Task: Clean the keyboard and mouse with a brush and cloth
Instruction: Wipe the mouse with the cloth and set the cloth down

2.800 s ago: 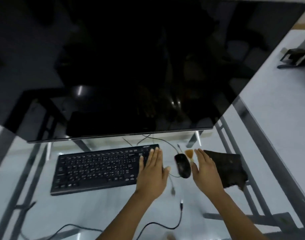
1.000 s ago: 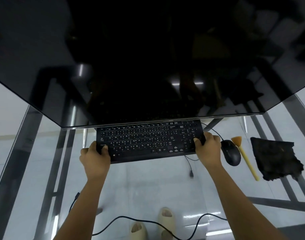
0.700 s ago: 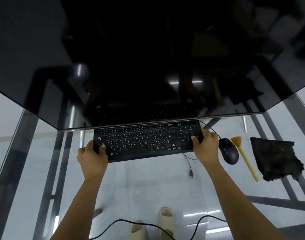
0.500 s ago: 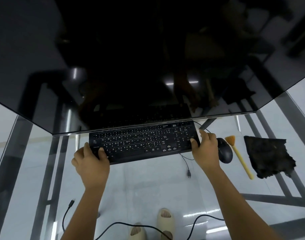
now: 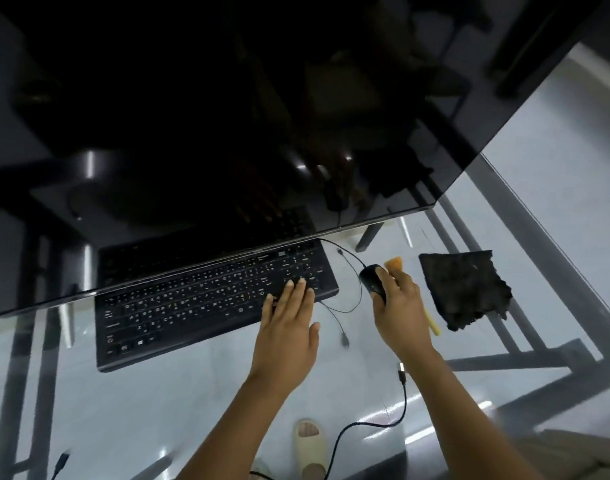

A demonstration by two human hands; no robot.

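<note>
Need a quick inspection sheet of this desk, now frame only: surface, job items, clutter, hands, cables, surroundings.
Surface: clear glass desk top on grey metal frame.
Job's things: black full-size keyboard partly under the monitor edge; black wired mouse; yellow-handled brush mostly hidden by the right hand; dark ragged cloth at far right.
Clutter: nothing seen.
Hands: left hand open, flat on the keyboard's right end; right hand over the mouse, grip unclear.
Cables: loose black USB leads, unplugged.
Surroundings: large dark monitor; beige slipper below.
</note>
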